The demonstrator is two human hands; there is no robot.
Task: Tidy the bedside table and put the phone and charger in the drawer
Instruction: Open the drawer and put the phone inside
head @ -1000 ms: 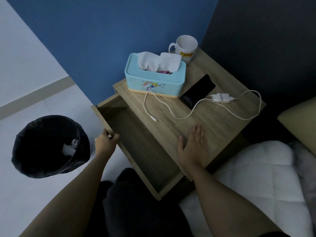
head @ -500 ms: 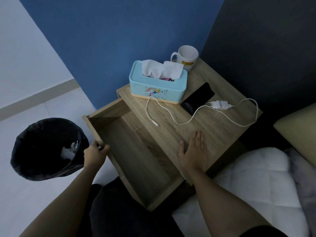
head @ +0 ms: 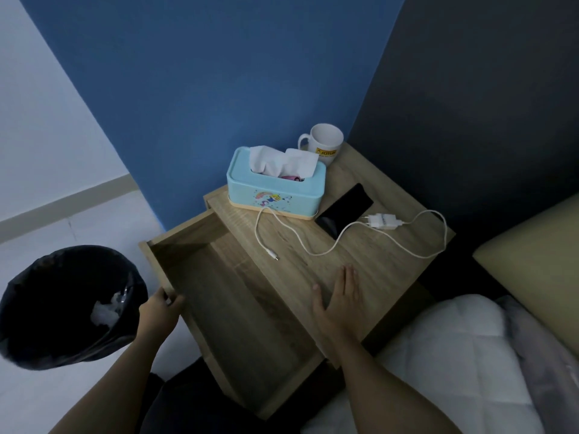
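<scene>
Two hands busy: my left hand is curled around the front edge of the drawer, my right hand lies flat, fingers extended, on the bedside table to brace it. Drawer is out and looks empty, so I judge the opening step as about finished. Next move calls for freeing the right hand and reaching back for the phone. It lies face up just beside the tissue box, long axis diagonal, from near-left to far-right, toward the wall. Charger sits beside its near end; the cable loops across the top, so gather it before lifting.
</scene>
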